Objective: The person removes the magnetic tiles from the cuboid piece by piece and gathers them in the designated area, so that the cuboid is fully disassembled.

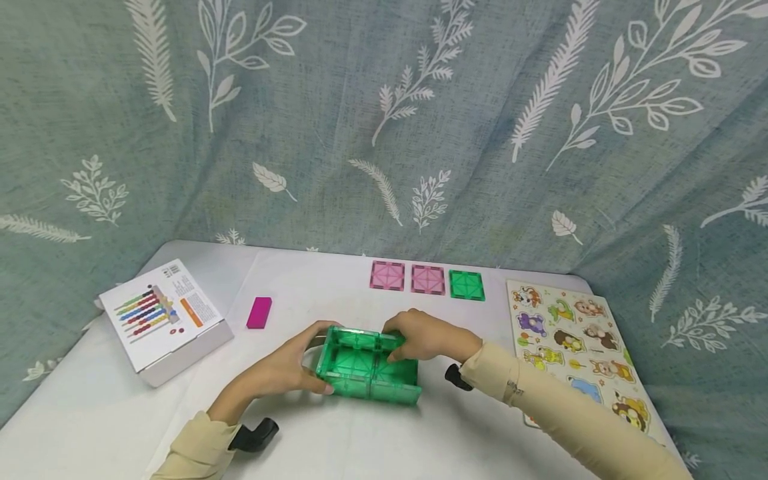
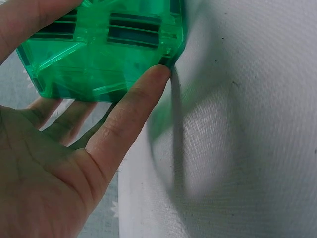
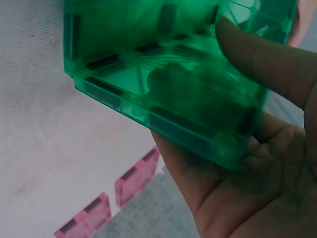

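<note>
A translucent green structure of magnetic tiles (image 1: 351, 363) sits in the middle of the white table, walled along its near, far and left sides, its right end without a wall. My left hand (image 1: 282, 367) spans that left end, thumb at the near corner and fingers toward the far one. Close up in the left wrist view, the thumb tip presses a lower corner of the green end tile (image 2: 99, 64). My right hand (image 1: 423, 333) grips the far wall at the right, thumb on the inner face. Its fingers show dark through the green tile (image 3: 198, 104) in the right wrist view.
Two pink tiles (image 1: 387, 275) and a single green tile (image 1: 467, 285) lie in a row at the back. A magenta block (image 1: 259, 313) and a white box picturing an abacus (image 1: 165, 320) are at left. An animal puzzle board (image 1: 570, 333) lies partly under the right forearm.
</note>
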